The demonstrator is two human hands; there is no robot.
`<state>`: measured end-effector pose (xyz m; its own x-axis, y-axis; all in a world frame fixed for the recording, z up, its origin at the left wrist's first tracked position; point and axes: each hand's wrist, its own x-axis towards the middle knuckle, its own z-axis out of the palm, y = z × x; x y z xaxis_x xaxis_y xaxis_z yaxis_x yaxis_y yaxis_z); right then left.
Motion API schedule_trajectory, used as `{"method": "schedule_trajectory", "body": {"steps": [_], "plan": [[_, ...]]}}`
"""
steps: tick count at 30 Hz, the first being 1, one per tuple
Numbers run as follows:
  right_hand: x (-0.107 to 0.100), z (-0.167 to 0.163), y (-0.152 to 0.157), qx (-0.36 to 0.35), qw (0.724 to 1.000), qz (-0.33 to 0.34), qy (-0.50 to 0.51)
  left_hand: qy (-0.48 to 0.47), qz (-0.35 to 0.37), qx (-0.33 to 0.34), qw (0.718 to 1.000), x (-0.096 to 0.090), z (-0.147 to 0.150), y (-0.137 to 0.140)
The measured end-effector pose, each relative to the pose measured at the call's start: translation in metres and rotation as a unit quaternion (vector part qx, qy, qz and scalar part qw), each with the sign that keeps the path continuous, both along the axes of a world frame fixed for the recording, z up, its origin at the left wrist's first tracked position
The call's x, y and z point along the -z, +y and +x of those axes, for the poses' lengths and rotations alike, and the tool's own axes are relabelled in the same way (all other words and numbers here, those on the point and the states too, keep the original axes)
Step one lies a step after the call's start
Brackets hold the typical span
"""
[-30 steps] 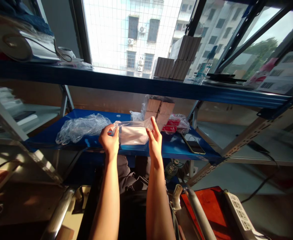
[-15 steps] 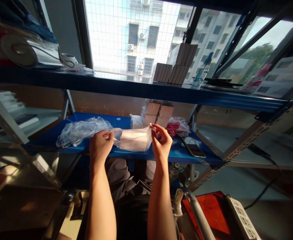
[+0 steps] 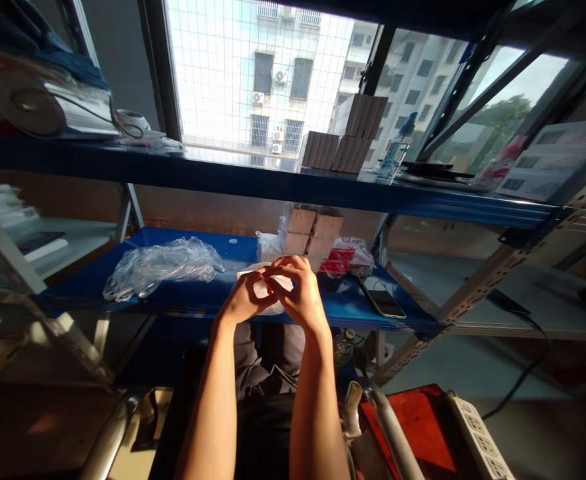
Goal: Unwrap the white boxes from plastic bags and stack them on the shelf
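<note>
Both hands have come together over a pale, boxy packet in a clear plastic bag (image 3: 275,285), just above the front edge of the lower blue shelf (image 3: 147,303). My left hand (image 3: 243,298) grips the packet's left side with bent fingers. From the right, my right hand (image 3: 303,293) curls over it, thumb and fingertips meeting my left fingers at the top. Much of the packet is hidden behind the hands. To the left lies a crumpled heap of clear plastic bags (image 3: 165,263). Behind the hands, brownish boxes in clear wrap (image 3: 300,230) are stacked.
A phone (image 3: 383,298) and a red plastic-wrapped packet (image 3: 340,260) lie to the right. Overhead, the upper blue shelf (image 3: 233,177) carries grey box stacks (image 3: 355,140) and a bottle (image 3: 395,150). A power strip (image 3: 480,433) rests low at right, by a metal armrest (image 3: 393,433).
My hands have moved from the packet's two ends inward until they meet. The bag's stretched-out ends are now gathered in, and the hands cover most of the packet.
</note>
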<state>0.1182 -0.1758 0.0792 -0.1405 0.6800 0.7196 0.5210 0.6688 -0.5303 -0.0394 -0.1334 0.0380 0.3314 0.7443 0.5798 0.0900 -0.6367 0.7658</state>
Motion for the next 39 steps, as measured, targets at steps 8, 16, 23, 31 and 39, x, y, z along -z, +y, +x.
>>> {"method": "schedule_trajectory", "body": {"steps": [8, 16, 23, 31, 39], "plan": [[0.021, 0.004, 0.014, -0.059, 0.979, -0.127, 0.145, -0.068, -0.126, -0.017, 0.99, 0.008, -0.007, 0.0], [0.025, -0.001, 0.018, 0.03, 0.98, -0.088, 0.175, -0.092, -0.07, -0.057, 0.992, 0.0, 0.003, 0.002], [0.022, -0.008, 0.013, -0.075, 0.932, -0.194, 0.296, -0.158, -0.117, -0.094, 0.976, 0.002, 0.001, 0.004], [0.037, -0.015, 0.029, 0.059, 0.993, -0.082, 0.057, 0.04, -0.029, -0.09, 0.995, -0.019, -0.023, -0.016], [0.057, -0.033, 0.041, 0.023, 0.985, -0.104, 0.135, 0.025, 0.073, -0.218, 0.973, -0.009, -0.019, -0.007]]}}
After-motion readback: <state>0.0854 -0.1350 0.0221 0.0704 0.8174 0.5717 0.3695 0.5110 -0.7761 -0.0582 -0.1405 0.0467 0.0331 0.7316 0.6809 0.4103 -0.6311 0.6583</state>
